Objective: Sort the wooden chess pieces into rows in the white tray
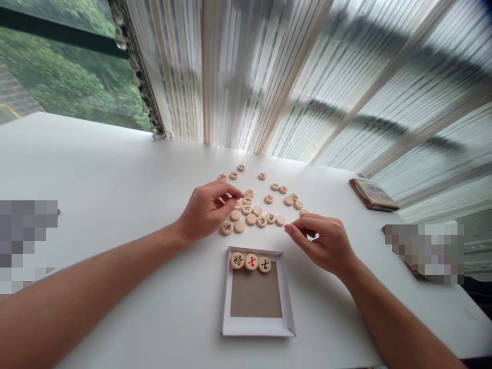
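Round wooden xiangqi pieces (262,221) with red or black characters, some blank side up, lie scattered on the white table. My left hand (209,209) is at the left of this group, fingers curled together. Its fingertips hang over a red-marked piece (238,204); whether it holds one is hidden. At the group's right, my right hand (323,241) is bent closed, thumb tip close to a blank piece (280,220). What its fingers hold, if anything, does not show. Nearer me stands a shallow white box tray (260,327), with three pieces (251,262) in a row along its far side.
The white table (96,174) reaches back to a striped string curtain (246,77) and a window (69,77). A flat box (373,195) lies at the right edge. Pixelated patches (425,253) hide things at the right and far left.
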Tool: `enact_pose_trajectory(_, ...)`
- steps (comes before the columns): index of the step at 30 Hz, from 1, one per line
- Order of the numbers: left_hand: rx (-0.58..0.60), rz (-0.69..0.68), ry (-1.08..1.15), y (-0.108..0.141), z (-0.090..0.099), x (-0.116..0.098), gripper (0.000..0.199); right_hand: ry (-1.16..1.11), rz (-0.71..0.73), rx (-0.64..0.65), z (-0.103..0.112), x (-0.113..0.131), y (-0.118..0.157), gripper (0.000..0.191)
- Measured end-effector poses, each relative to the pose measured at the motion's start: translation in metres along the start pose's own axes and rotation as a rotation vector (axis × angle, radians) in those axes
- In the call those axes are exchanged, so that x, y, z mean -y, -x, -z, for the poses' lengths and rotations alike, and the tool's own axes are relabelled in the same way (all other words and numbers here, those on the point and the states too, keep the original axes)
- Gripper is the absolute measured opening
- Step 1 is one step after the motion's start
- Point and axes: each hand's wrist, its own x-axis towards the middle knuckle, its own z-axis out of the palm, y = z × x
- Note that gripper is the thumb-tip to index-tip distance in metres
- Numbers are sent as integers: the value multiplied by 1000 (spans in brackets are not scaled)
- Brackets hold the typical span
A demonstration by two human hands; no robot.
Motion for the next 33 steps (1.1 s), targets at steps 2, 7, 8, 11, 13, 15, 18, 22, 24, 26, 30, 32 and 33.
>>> enact_pose_trajectory(2,-12,-24,-39,-3,4,3,18,5,-18,-16,1,-2,0,34)
enact_pose_trajectory(7,-132,-49,-157,-15,21,18,18,10,-43,-26,2,-6,-1,33)
enact_pose_trajectory(8,-163,-50,-190,-17,24,20,18,9,-48,-29,2,-6,-1,33)
enact_pose_trajectory(11,-246,-49,-321,-21,29,26,21,2,-83,-60,1,-9,-1,32)
enact_pose_trajectory(13,-259,-40,-372,-22,30,27,22,-20,-136,-94,-2,-11,-1,29)
enact_pose_trajectory(15,-239,-52,-378,-21,29,28,22,-69,-215,-125,-5,-14,-4,25)
enact_pose_trajectory(18,-217,-61,-364,-21,28,29,23,-143,-295,-130,-9,-17,-13,26)
enact_pose_trajectory(22,-222,-32,-368,-23,28,33,23,-150,-262,-92,-5,-14,-42,27)
enact_pose_trajectory(24,-225,-24,-371,-24,28,35,22,-169,-263,-56,-3,-13,-61,27)
enact_pose_trajectory(26,-230,-15,-373,-25,28,36,22,-195,-266,-36,-3,-16,-81,29)
enact_pose_trajectory(30,-230,-1,-373,-25,29,37,21,-145,-318,-69,-15,-36,-118,28)
enact_pose_trajectory(32,-230,9,-374,-25,29,37,22,-98,-340,-74,-25,-49,-134,24)
enact_pose_trajectory(33,-229,15,-375,-25,29,37,22,-66,-349,-70,-31,-55,-141,23)
